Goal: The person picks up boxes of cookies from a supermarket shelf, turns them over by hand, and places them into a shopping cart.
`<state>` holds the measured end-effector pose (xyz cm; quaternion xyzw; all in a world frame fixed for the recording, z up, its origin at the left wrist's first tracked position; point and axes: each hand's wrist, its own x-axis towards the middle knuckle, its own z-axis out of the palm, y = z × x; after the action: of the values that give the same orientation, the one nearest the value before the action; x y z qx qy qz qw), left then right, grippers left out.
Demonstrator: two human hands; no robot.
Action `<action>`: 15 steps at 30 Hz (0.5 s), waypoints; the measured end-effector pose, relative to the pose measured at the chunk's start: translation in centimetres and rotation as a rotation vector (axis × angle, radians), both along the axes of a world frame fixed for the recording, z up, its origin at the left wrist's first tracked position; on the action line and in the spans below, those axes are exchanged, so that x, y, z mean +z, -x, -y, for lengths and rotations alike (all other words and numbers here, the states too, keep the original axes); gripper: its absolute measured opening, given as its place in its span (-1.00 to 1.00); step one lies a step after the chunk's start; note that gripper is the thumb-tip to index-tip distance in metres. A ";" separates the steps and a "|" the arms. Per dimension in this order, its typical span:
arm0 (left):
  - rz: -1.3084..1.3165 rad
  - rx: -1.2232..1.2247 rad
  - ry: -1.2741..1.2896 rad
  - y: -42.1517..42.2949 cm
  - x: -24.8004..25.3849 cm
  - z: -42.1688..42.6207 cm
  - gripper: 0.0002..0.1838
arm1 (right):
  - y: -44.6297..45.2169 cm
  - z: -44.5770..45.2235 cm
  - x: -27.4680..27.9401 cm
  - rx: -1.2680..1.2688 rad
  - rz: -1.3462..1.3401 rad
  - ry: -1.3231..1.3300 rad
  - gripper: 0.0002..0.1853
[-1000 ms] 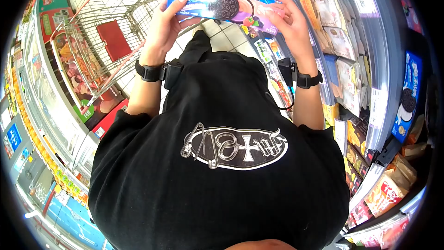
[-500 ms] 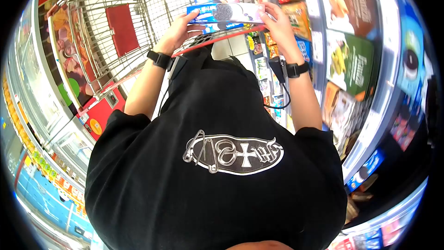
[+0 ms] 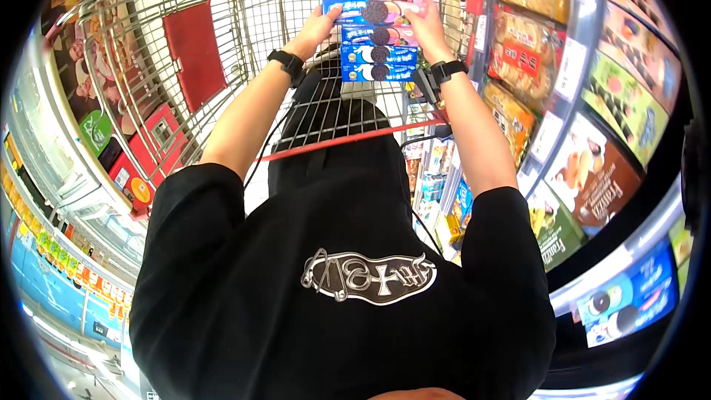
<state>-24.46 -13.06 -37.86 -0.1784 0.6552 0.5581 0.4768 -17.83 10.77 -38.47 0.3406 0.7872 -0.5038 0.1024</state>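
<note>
A blue and pink cookie box (image 3: 374, 12) is held level between my two hands over the shopping cart. My left hand (image 3: 319, 28) grips its left end, thumb on the front face. Its right end is pinched by my right hand (image 3: 427, 27). Just below the held box, several similar cookie boxes (image 3: 379, 55) lie in a row in the cart, blue ones nearest me. Another pink and blue box shows partly behind the held one.
The wire shopping cart (image 3: 326, 150) has a red rim and a red panel (image 3: 194, 54) on its left. Shelves with packaged bread (image 3: 522, 55) and brown boxes (image 3: 592, 170) run along the right. A freezer case (image 3: 78, 152) stands at the left.
My hands and the held box have come over the cart's boxes, with the arms stretched further forward. The cart now sits closer to my body, and more of its boxes show below the held one.
</note>
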 end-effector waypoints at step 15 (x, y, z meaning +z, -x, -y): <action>-0.253 -0.026 0.007 6.3 -10.9 -3.7 -0.30 | 6.1 -1.7 -7.7 -0.038 -0.086 -0.324 -0.47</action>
<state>-30.76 -9.33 -48.78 -0.0997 0.7144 0.5674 0.3970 -23.93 12.52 -46.19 0.3457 0.8550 -0.3865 0.0028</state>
